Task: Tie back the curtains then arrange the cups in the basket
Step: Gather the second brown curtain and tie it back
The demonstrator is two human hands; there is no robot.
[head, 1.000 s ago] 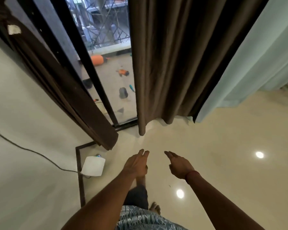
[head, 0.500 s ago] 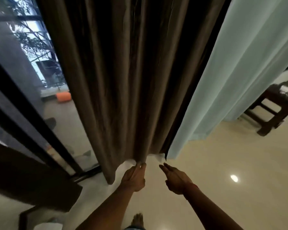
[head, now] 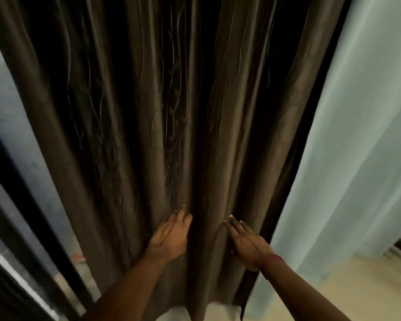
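1. two hands out front, both on the brown curtain – low down, near its hem.
2. l hand: fingers straight & close together, laid flat on a fold, gripping nothing.
3. r hand: fingers straight too, tips on the next fold to the right, gripping nothing. a dark crease runs between the 2 hands. red band at the r wrist.
4. brown curtain hangs loose in long vertical folds and fills most of the view; hem ends near the floor.
5. blue curtain hangs just beside it on the right – touching or overlapping, can't tell.
6. far left: black frame w/ blurred glass.
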